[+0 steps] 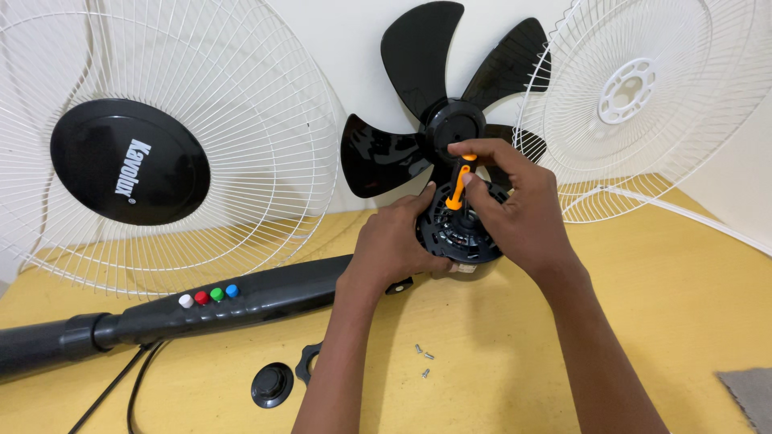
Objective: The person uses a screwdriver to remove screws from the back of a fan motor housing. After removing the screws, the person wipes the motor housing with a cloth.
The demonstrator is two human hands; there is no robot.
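My right hand (515, 205) grips an orange and black screwdriver (459, 183), held upright with its tip down in the black fan motor housing (460, 237). My left hand (392, 243) clasps the left side of that housing. The housing sits at the end of a black fan stand (265, 299) that lies on the yellow table (659, 289) and carries white, red, green and blue buttons (209, 296). A black fan blade (438, 104) leans on the wall right behind the motor.
White wire fan guards lean on the wall: one with a black centre disc (129, 161) at left, another (635, 96) at right. Three small screws (424, 359), a black cap (272, 384) and a black nut ring (307, 362) lie near the front. A grey cloth (748, 394) is at right.
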